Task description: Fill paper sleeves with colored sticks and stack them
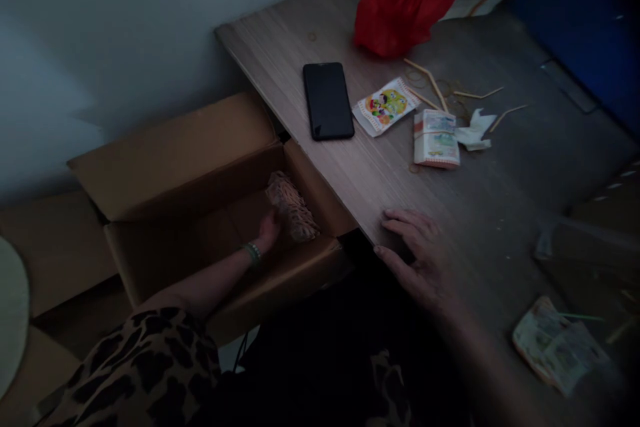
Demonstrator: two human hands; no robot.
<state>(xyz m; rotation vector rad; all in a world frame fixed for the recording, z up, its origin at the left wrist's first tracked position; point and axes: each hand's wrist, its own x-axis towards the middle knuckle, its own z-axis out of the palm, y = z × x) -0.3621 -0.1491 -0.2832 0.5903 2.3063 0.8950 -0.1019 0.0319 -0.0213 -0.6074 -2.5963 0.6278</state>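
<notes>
My left hand (pixel 269 230) reaches down into an open cardboard box (pixel 165 253), a green beaded bracelet (pixel 251 253) on its wrist. Its curled fingers are at the left side of a clear plastic packet (pixel 294 210) packed with many thin, pale pieces; the fingertips are partly hidden. The packet leans by the box's right end. My right hand (pixel 417 250) rests on the edge of the wood-grain table (pixel 280 47), fingers apart and holding nothing.
On the table lie a black phone (pixel 329 101), a printed packet (pixel 387 105), a banded stack of packets (pixel 437 138), bent sticks (pixel 433 83) and a red plastic bag (pixel 407 7). Crumpled packets (pixel 555 343) lie at lower right. A blue object (pixel 585 33) stands at upper right.
</notes>
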